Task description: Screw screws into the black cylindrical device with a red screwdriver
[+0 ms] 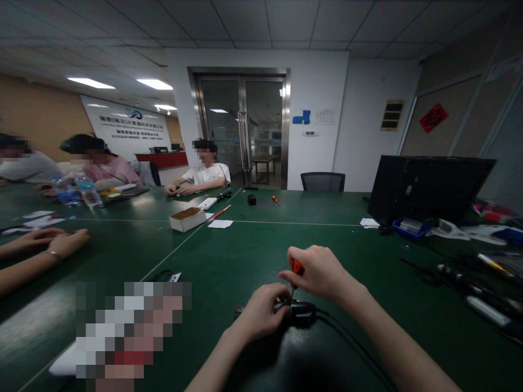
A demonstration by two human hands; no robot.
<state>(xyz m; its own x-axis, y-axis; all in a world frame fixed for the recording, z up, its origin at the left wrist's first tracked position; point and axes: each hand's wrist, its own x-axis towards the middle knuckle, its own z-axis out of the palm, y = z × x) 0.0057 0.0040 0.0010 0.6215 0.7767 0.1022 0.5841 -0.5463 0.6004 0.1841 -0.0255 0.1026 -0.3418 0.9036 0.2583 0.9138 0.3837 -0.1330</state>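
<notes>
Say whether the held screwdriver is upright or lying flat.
Roughly upright: the right hand grips the screwdriver's red handle, the shaft pointing down at the black device.

Wide and green ran the table (245, 256)! Far left stood clear bottles (89, 191); nearer the middle, an open white box (188, 222) sat beside a paper slip (220, 224). Far centre, a black block (251, 200) and orange screwdriver (275, 199)! Right, a black monitor (429, 188) towered, a blue tray (413, 235) just beside, long rods (486, 311) nearer.
</notes>
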